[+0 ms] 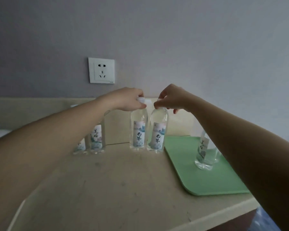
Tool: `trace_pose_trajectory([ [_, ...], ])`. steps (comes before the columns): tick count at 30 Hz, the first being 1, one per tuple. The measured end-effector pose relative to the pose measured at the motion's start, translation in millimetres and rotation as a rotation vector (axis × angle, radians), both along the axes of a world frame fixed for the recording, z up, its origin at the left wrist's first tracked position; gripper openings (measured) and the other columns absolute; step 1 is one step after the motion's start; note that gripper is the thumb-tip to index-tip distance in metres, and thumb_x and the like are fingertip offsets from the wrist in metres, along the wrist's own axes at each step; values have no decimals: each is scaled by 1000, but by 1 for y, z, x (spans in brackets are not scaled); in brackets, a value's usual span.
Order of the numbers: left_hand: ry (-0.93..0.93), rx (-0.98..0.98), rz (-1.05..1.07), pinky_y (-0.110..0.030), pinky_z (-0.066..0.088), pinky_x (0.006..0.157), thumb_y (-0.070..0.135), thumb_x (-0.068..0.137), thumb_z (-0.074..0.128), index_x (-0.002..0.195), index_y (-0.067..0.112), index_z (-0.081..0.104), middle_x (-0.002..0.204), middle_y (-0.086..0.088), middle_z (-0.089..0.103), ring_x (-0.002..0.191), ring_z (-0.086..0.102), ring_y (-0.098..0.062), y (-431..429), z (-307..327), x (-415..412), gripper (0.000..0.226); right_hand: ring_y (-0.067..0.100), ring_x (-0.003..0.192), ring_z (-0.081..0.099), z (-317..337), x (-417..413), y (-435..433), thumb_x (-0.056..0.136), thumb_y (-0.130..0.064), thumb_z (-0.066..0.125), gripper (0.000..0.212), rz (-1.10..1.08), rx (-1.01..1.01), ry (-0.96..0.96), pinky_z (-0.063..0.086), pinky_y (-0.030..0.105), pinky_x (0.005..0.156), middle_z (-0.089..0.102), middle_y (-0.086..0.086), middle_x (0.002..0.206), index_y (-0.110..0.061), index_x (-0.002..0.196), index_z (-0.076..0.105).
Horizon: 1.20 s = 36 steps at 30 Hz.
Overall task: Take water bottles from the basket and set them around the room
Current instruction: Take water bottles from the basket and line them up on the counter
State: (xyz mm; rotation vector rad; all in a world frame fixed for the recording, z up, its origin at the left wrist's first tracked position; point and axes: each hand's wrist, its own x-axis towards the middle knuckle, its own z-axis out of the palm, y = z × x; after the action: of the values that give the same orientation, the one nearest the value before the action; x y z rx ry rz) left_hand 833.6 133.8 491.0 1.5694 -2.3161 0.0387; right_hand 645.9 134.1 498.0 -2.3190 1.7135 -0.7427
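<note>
Head view, placing stage. Two water bottles stand upright and side by side near the back of the worktop (115, 180), long axes vertical, labels facing the camera. The left hand (130, 100) grasps the white cap of the left bottle (138, 130) from above, fingers curled round it. The right hand (172, 99) pinches the cap of the right bottle (158, 132) in the same way, with one finger hanging free. Each bottle hangs straight below its own hand, so neither arm crosses the other. Both bases appear to rest on the worktop, just left of the green tray (182, 155). The two bodies are touching or very nearly so.

Further bottles are already placed: a pair (97, 139) to the left, partly hidden by the left forearm, and a tray bottle (203, 152) to the right. A wall socket (101, 70) sits above. The basket is not in view.

Judged next move: let go of both caps and lift straight up along the bottle axes, as a sideways pull could tip either one.
</note>
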Motion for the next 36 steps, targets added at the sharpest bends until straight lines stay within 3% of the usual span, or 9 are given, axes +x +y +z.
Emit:
trace_pose_trajectory([
  [4, -71, -36, 141, -32, 41, 75, 55, 87, 56, 118, 31, 52, 106, 5, 58, 92, 54, -20, -3, -4, 36, 40, 32, 75, 70, -5, 39, -17, 74, -26, 72, 20, 73, -18, -10, 54, 27, 45, 70, 16, 80, -9, 84, 74],
  [7, -88, -39, 217, -33, 44, 80, 59, 85, 55, 121, 33, 51, 111, 7, 61, 98, 58, -20, -5, -10, 56, 44, 32, 76, 70, -9, 65, -28, 74, -26, 73, 22, 121, -21, -18, 60, 33, 53, 71, 17, 91, -9, 88, 72],
  [14, -35, 3, 266, -35, 48, 84, 58, 88, 56, 134, 27, 50, 123, 2, 62, 102, 60, -21, -12, -24, 83, 56, 26, 68, 69, -20, 102, -54, 76, -26, 75, 31, 155, -14, -28, 61, 33, 55, 64, 6, 89, -9, 101, 67],
  [19, -5, -17, 238, -35, 48, 78, 57, 89, 56, 124, 26, 53, 113, 2, 63, 93, 58, -20, -21, -32, 84, 47, 25, 64, 70, -29, 103, -72, 77, -30, 76, 35, 122, -21, 9, 62, 38, 63, 65, 6, 90, -11, 105, 66],
  [23, -58, -46, 248, -34, 41, 73, 58, 88, 56, 120, 27, 53, 111, 3, 63, 95, 57, -20, -31, -35, 79, 45, 20, 59, 69, -35, 99, -81, 77, -32, 76, 36, 104, -26, 30, 61, 36, 64, 62, 2, 85, -13, 106, 64],
  [31, -189, -124, 247, -41, 37, 89, 58, 91, 52, 128, 26, 51, 119, -2, 64, 115, 53, -26, -44, -43, 75, 49, 21, 67, 71, -41, 97, -90, 80, -24, 74, 35, 128, -16, 35, 62, 38, 65, 63, 3, 81, -8, 109, 64],
  [36, -235, -132, 243, -40, 31, 85, 58, 91, 50, 124, 26, 52, 119, -2, 64, 115, 47, -25, -50, -47, 76, 46, 20, 64, 71, -43, 98, -93, 80, -23, 75, 34, 138, -42, 31, 62, 37, 65, 63, 4, 80, -6, 108, 64],
])
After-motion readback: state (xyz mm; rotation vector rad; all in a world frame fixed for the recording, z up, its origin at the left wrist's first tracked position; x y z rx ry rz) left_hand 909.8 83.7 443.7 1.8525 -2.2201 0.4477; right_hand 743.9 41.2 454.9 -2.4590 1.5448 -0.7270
